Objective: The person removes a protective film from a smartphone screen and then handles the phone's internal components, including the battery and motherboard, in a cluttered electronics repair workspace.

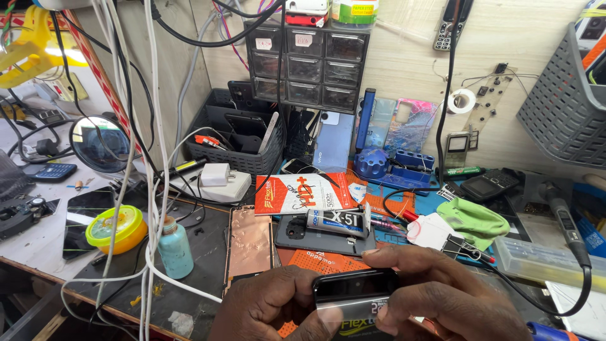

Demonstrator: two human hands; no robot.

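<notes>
At the bottom centre, my left hand (268, 307) and my right hand (442, 302) both grip a small black rectangular part with a glossy face (355, 285), held over a black package with yellow print (356, 327). My left thumb and fingers pinch its left end. My right fingers curl over its top and right end. Just beyond my hands lie a grey phone back cover (312, 237), a tube of adhesive (338, 221) and a copper-coloured phone panel (250, 243).
A teal bottle (175, 249) and a yellow-green tin (116, 228) stand at left among white cables (151, 189). A dark basket (235, 136), a parts drawer cabinet (307, 57), a green cloth (473, 221), a binder clip (456, 245) and a soldering handle (563, 218) crowd the bench.
</notes>
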